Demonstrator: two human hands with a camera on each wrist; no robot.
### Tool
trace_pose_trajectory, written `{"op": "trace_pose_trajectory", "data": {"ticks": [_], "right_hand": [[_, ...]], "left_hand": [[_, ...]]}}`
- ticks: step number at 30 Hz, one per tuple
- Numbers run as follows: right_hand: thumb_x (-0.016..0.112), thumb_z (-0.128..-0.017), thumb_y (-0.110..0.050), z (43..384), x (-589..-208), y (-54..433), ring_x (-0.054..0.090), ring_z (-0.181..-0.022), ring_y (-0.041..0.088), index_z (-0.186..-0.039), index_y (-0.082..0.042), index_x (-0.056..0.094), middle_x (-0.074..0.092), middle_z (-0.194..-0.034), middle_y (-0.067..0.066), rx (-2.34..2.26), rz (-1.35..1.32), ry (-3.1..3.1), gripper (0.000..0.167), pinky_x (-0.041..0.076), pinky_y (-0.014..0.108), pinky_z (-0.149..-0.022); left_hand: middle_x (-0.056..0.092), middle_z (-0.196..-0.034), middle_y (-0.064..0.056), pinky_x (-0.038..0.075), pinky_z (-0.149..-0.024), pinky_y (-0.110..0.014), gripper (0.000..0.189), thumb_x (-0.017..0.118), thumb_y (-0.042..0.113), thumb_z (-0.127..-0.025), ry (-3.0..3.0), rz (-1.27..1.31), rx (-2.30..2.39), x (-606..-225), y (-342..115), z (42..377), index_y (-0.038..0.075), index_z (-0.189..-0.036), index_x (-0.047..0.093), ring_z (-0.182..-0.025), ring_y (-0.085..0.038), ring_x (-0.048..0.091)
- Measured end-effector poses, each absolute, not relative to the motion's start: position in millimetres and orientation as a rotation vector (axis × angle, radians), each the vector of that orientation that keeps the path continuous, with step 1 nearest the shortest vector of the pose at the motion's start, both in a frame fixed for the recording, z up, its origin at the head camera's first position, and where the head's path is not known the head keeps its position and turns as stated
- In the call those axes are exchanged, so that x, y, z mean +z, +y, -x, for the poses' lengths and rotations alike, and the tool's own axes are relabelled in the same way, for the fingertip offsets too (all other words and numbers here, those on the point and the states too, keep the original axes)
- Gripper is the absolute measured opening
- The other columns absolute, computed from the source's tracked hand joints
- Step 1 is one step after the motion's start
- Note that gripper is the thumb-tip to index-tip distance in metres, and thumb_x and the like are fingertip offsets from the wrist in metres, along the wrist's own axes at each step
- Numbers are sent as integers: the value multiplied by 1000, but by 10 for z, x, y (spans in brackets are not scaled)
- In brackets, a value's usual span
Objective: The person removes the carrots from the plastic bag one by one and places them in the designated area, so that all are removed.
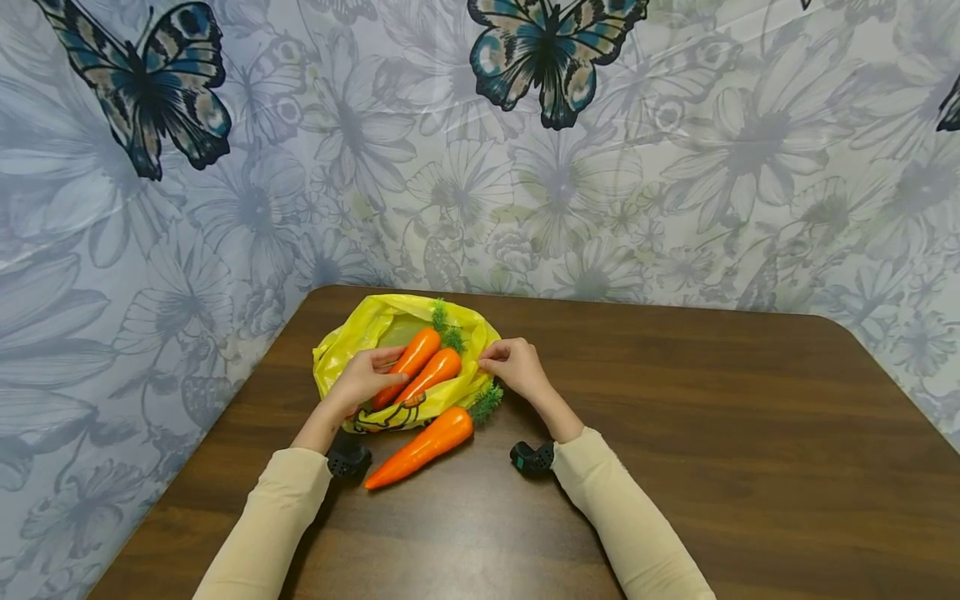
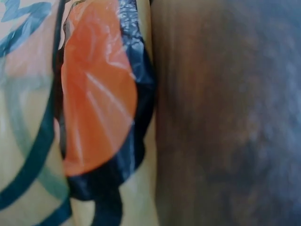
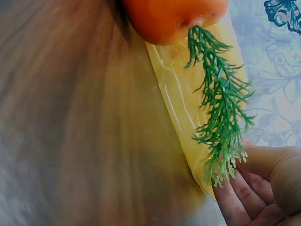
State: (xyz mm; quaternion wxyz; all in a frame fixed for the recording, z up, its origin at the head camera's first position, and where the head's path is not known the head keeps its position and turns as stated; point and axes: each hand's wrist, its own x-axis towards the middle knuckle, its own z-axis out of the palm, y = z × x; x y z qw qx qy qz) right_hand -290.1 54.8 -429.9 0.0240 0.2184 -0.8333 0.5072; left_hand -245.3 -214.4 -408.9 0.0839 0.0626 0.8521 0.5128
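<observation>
A yellow plastic bag [image 1: 337, 350] lies with its mouth spread at the back left of the table. Inside it, two orange carrots with green tops are visible, an upper carrot [image 1: 420, 346] and a lower carrot [image 1: 444, 367]. My left hand [image 1: 363, 382] reaches over the bag's left side and grips the upper carrot, fingers behind and thumb in front. At the right rim, my right hand [image 1: 516, 367] pinches the bag's edge. A third carrot [image 1: 431, 446] lies on the table before the bag, its feathery top [image 3: 218, 103] close to the right hand in the right wrist view.
The brown wooden table [image 1: 712, 433] stretches away to the right. Behind it hangs a floral wall covering [image 1: 585, 192] with printed butterflies. The left wrist view is filled by the bag's printed side [image 2: 99, 103] and blurred tabletop.
</observation>
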Motion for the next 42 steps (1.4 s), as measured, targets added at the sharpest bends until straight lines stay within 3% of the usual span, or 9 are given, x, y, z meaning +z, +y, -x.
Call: {"op": "trace_pose_trajectory", "data": {"ticks": [20, 30, 42], "right_hand": [[71, -83, -6, 2909, -4308, 552, 63, -62, 13, -81, -1, 73, 68, -71, 2, 1591, -665, -2589, 5, 52, 26, -58], [71, -83, -5, 2918, -4318, 561, 63, -61, 13, -81, -2, 73, 68, -71, 2, 1570, -665, -2595, 4, 52, 26, -57], [71, -83, -6, 2921, -4313, 562, 62, -61, 11, -80, -4, 73, 68, -70, 0, 1555, -650, -2621, 4, 51, 26, -57]], "left_hand": [[40, -139, -21, 45, -90, -40, 58, 64, 3, -88, 2501, -183, 1660, -3887, -2122, 2372, -1, -140, 40, -123, -36, 42], [42, -139, -18, 45, -90, -40, 59, 66, 8, -88, 2468, -243, 1697, -3699, -2016, 2270, 2, -141, 41, -123, -33, 44], [47, -134, -20, 48, -86, -34, 57, 67, 1, -86, 2414, -427, 1748, -3527, -1847, 2028, -4, -137, 44, -120, -32, 48]]}}
